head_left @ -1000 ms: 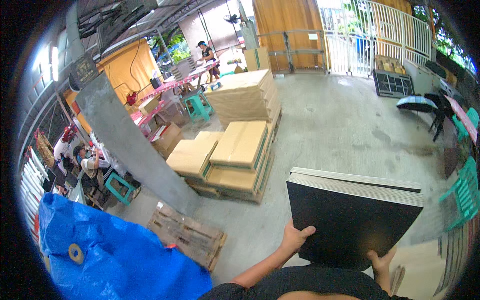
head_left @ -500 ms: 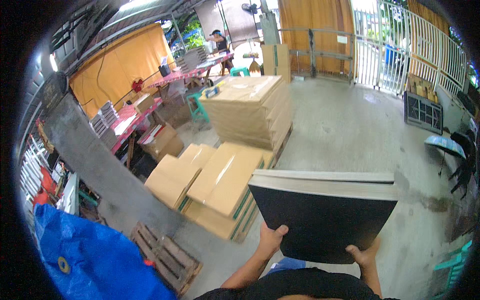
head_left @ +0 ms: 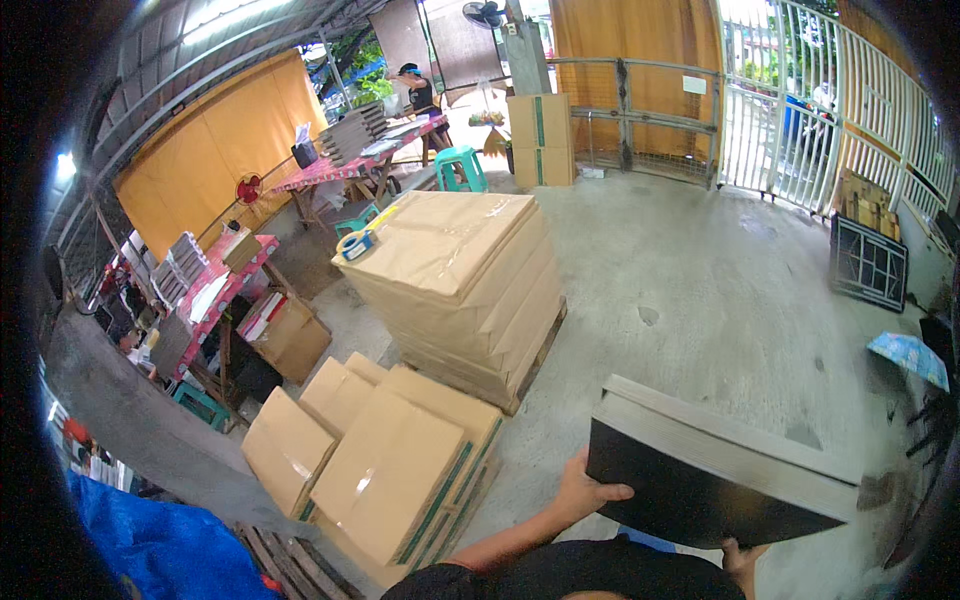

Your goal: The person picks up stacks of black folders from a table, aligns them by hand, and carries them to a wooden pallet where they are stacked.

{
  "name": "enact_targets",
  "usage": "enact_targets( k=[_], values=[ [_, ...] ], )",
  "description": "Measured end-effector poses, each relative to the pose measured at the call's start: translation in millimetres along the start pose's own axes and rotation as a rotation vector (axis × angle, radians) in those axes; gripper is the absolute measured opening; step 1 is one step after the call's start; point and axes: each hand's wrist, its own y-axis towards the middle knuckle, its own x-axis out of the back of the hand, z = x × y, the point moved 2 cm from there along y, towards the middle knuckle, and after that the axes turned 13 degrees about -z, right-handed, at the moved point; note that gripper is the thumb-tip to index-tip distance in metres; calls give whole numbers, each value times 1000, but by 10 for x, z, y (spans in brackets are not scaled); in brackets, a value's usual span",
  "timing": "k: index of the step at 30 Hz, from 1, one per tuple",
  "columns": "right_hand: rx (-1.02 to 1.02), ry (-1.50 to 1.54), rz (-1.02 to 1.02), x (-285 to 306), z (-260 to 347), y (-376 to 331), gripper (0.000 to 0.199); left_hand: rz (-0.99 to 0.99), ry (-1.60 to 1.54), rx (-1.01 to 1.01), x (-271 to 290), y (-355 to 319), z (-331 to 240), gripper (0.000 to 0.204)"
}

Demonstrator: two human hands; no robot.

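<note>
Both of my hands hold a thick stack of black-covered books (head_left: 690,482) in front of my body, its pale page edges uppermost. My left hand (head_left: 586,492) grips the left side, with the thumb lying across the black cover. At the lower right edge, my right hand (head_left: 742,558) is closed on the stack; most of its fingers are hidden. The stack is tilted, its right end lower than its left. Grey concrete floor (head_left: 690,300) lies beyond it.
Flat cardboard boxes (head_left: 390,470) are piled at left front. Behind them, a paper-wrapped stack (head_left: 460,290) on a pallet carries a tape roll (head_left: 356,245). A blue tarp (head_left: 170,540) lies lower left. A person (head_left: 420,95) is beside a far table; a white gate (head_left: 780,120) stands at right.
The book stack has shifted right and down and tilted, with both hands still on it. The view has turned, so the boxes and wrapped stack appear farther left.
</note>
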Motion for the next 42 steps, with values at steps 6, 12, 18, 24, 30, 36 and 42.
enact_targets(
  k=[6,12,18,24,30,36,42],
  values=[
    [-150,66,100,-772,-1028,2057,87,-130,-25,-91,-681,1988,-4,67],
    [86,142,379,-2183,-1599,4042,87,-323,-245,-88,-892,3754,6,67],
    [10,-2,535,-3376,-2808,5579,94,-444,-101,-176,-946,5633,263,65],
    [5,-28,495,-4694,-3266,7098,96,-375,26,147,-957,7748,181,67],
    [-172,21,329,-5924,-4067,8195,101,-381,-122,12,-891,9575,275,76],
    [154,-85,599,-7513,-5426,9643,99,-550,-326,-17,-542,11394,720,75],
    [58,171,1110,-9854,-5754,10504,89,-955,-106,92,136,12463,493,71]
  ],
)
